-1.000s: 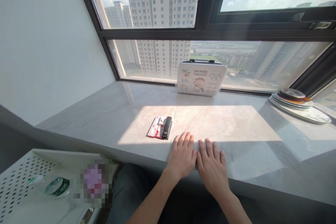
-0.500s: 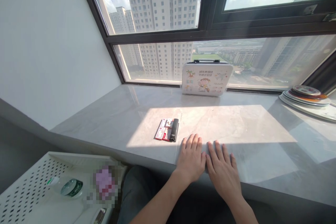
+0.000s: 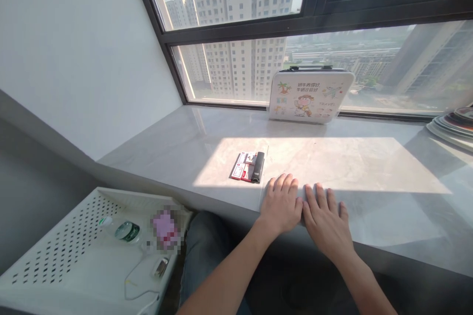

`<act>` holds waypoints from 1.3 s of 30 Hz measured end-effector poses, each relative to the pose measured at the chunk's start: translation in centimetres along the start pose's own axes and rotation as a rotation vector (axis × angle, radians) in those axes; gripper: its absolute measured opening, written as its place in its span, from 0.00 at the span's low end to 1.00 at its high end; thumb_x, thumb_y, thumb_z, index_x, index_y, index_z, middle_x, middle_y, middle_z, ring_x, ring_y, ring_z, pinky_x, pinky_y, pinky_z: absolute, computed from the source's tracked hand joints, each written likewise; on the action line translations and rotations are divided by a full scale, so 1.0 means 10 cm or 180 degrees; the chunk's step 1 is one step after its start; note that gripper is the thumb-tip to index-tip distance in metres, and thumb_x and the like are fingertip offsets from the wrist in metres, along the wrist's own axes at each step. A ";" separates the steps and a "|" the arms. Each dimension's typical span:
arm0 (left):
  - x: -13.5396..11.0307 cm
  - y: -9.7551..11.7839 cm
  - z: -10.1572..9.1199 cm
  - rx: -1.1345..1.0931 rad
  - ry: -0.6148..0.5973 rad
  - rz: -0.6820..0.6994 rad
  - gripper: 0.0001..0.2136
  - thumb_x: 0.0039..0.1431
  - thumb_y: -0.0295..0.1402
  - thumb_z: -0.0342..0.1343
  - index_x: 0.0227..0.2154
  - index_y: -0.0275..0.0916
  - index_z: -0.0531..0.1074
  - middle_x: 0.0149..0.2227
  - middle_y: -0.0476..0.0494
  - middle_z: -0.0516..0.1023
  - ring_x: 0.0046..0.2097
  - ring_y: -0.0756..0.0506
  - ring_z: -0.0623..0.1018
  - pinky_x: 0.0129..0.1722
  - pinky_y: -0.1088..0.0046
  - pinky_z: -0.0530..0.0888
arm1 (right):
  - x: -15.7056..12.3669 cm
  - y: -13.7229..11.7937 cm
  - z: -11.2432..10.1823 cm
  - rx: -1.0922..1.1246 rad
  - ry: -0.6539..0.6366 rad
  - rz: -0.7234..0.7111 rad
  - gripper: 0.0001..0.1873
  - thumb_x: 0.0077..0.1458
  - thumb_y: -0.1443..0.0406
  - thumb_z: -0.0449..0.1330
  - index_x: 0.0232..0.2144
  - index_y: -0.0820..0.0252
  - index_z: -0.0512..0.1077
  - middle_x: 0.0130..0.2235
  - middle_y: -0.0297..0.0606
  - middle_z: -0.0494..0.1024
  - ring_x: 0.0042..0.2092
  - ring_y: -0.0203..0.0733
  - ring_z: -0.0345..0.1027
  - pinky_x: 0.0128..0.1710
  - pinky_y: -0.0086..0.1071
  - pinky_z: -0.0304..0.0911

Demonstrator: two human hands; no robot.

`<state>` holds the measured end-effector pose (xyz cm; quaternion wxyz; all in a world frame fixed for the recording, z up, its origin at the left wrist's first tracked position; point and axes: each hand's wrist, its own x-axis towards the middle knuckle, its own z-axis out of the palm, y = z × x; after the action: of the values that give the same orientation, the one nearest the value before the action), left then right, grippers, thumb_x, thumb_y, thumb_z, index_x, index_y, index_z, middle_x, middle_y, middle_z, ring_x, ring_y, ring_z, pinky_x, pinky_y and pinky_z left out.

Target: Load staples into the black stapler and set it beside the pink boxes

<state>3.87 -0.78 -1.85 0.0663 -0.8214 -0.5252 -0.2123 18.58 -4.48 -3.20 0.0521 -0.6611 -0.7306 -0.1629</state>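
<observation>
Dark-framed window [image 3: 236,29] glass spans the upper part of the frame, with pale towers beyond it, beside a plain white wall [image 3: 74,34] at upper left. Below runs a glossy, grey marble-patterned ledge [image 3: 158,157], a slanting block of sunlight across its middle. At lower left I see a white plastic tray [image 3: 92,275] with a perforated side. Upright against the glass, right of centre, stands a white rectangular case [image 3: 310,98] with cartoon prints and a black handle; a stack of flat round pieces [image 3: 454,130] is cut off by the right edge.

Just right of lower centre, the person's left hand [image 3: 281,205] and right hand [image 3: 327,221] lie palm down on the ledge, fingers extended and a little spread, thumbs close together; neither has hold of anything. A clear plastic bottle [image 3: 127,231] with a green label lies in the tray. Near the left fingertips, at the frame's centre, a black stapler-like object [image 3: 258,167] rests alongside small red-and-white boxes [image 3: 238,171], in full sun.
</observation>
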 end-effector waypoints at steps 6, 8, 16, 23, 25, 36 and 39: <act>0.02 -0.01 0.10 -0.0018 -0.0014 -0.0060 0.23 0.74 0.41 0.39 0.67 0.42 0.59 0.72 0.43 0.59 0.72 0.41 0.55 0.71 0.53 0.56 | 0.05 0.01 0.07 0.0019 -0.0137 0.0011 0.29 0.74 0.60 0.39 0.73 0.58 0.50 0.74 0.53 0.46 0.74 0.63 0.35 0.65 0.64 0.45; 0.02 -0.02 0.12 -0.0035 0.0005 -0.0039 0.24 0.73 0.41 0.40 0.68 0.43 0.58 0.72 0.43 0.58 0.72 0.40 0.56 0.70 0.52 0.56 | 0.07 0.01 0.09 0.0022 -0.0180 -0.0057 0.29 0.74 0.61 0.38 0.73 0.59 0.50 0.74 0.53 0.45 0.74 0.63 0.34 0.65 0.64 0.44; 0.05 -0.06 0.12 -0.0061 0.0005 0.0003 0.23 0.74 0.40 0.38 0.67 0.42 0.59 0.70 0.40 0.62 0.70 0.39 0.59 0.68 0.51 0.60 | 0.08 0.03 0.05 0.0034 -0.0212 -0.0230 0.30 0.73 0.64 0.39 0.73 0.60 0.49 0.75 0.53 0.43 0.74 0.62 0.32 0.65 0.65 0.44; 0.07 -0.05 0.06 -0.0027 0.0040 -0.0006 0.24 0.74 0.40 0.37 0.68 0.40 0.59 0.70 0.40 0.61 0.71 0.40 0.58 0.70 0.53 0.57 | 0.05 -0.01 0.05 0.0010 -0.0095 -0.0138 0.29 0.73 0.63 0.38 0.73 0.58 0.51 0.75 0.49 0.42 0.75 0.60 0.31 0.67 0.64 0.43; 0.07 -0.05 0.05 0.0013 0.0040 -0.0003 0.25 0.74 0.40 0.38 0.69 0.38 0.57 0.71 0.39 0.60 0.72 0.40 0.55 0.71 0.53 0.54 | 0.04 -0.01 0.06 0.0035 -0.0064 -0.0154 0.29 0.73 0.63 0.38 0.73 0.56 0.50 0.75 0.47 0.43 0.75 0.60 0.30 0.67 0.65 0.43; 0.09 -0.06 0.00 -0.0060 -0.0067 -0.0018 0.27 0.73 0.41 0.40 0.70 0.38 0.55 0.73 0.40 0.56 0.74 0.38 0.52 0.72 0.49 0.53 | 0.04 0.00 0.04 0.0197 -0.0030 -0.0150 0.30 0.72 0.64 0.38 0.73 0.56 0.48 0.75 0.45 0.44 0.75 0.58 0.29 0.67 0.64 0.43; 0.08 -0.05 -0.04 -0.0102 -0.0067 -0.0047 0.26 0.73 0.41 0.39 0.70 0.40 0.55 0.73 0.41 0.56 0.74 0.39 0.52 0.72 0.48 0.54 | 0.02 0.01 0.08 0.0254 0.0021 -0.0153 0.31 0.71 0.64 0.38 0.73 0.56 0.48 0.75 0.43 0.45 0.75 0.57 0.30 0.68 0.64 0.43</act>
<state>3.59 0.05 -1.25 0.0461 -0.8207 -0.5284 -0.2126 18.76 -4.01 -3.91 0.0769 -0.6402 -0.7519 -0.1371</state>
